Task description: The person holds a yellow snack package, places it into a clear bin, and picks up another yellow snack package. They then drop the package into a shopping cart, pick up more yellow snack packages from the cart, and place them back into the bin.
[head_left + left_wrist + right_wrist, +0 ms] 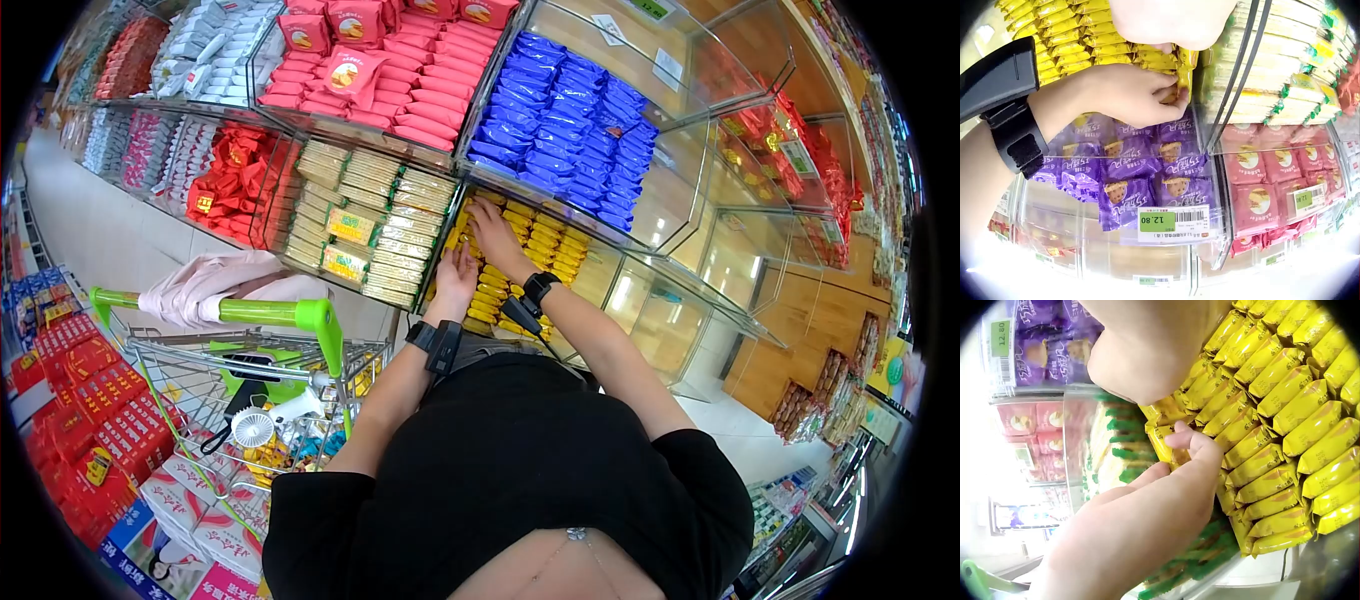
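Both hands reach into a clear bin of small yellow snack packets (545, 245). My left hand (457, 275) is at the bin's left side; in the right wrist view its thumb and fingers pinch a yellow packet (1161, 445) at the end of a row. Just beyond it, my right hand (497, 238) bends down into the same bin. In the left wrist view the right hand (1125, 94) has its thumb and fingertips curled on an upright yellow packet (1185, 78) beside the bin's clear wall. Neat rows of packets lie next to both hands.
Cream-and-green packets (345, 225) fill the bin on the left. Pink packets (400, 75) and blue packets (560, 130) stand in raised bins behind. Purple packets (1125, 162) sit under a price tag (1172, 220). A shopping cart (315, 325) with a pale cloth stands at the left.
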Tool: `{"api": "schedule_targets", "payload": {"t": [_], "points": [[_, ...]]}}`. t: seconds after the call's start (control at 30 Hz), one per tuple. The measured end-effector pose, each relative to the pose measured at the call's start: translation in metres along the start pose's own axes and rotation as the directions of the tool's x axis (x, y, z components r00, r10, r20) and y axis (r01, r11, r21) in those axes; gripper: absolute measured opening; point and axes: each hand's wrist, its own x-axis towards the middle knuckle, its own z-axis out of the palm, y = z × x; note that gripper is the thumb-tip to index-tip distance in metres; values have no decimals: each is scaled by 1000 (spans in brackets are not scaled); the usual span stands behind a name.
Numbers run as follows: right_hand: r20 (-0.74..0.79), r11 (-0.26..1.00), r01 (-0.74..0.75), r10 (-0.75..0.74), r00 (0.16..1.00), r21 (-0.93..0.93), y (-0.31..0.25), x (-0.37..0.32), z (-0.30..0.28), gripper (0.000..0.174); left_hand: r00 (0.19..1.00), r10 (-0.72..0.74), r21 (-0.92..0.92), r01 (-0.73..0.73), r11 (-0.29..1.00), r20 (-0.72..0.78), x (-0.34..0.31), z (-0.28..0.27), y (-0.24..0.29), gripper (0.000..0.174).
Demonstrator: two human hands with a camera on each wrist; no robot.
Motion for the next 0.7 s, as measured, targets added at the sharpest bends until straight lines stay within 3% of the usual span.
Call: {"api": "schedule_targets", "payload": {"t": [0.4, 0.63, 0.7], "points": [[-59, 964, 145, -162, 985, -225, 9, -7, 3, 43, 999, 27, 22, -26, 999, -32, -1, 12, -4, 39], [0, 967, 113, -117, 993, -229, 5, -9, -6, 51, 998, -10, 4, 11, 1000, -60, 10, 11, -2, 30], [92, 982, 70, -55, 994, -173, 0, -9, -14, 51, 996, 6, 35, -3, 999, -86, 13, 10, -3, 28]]}}
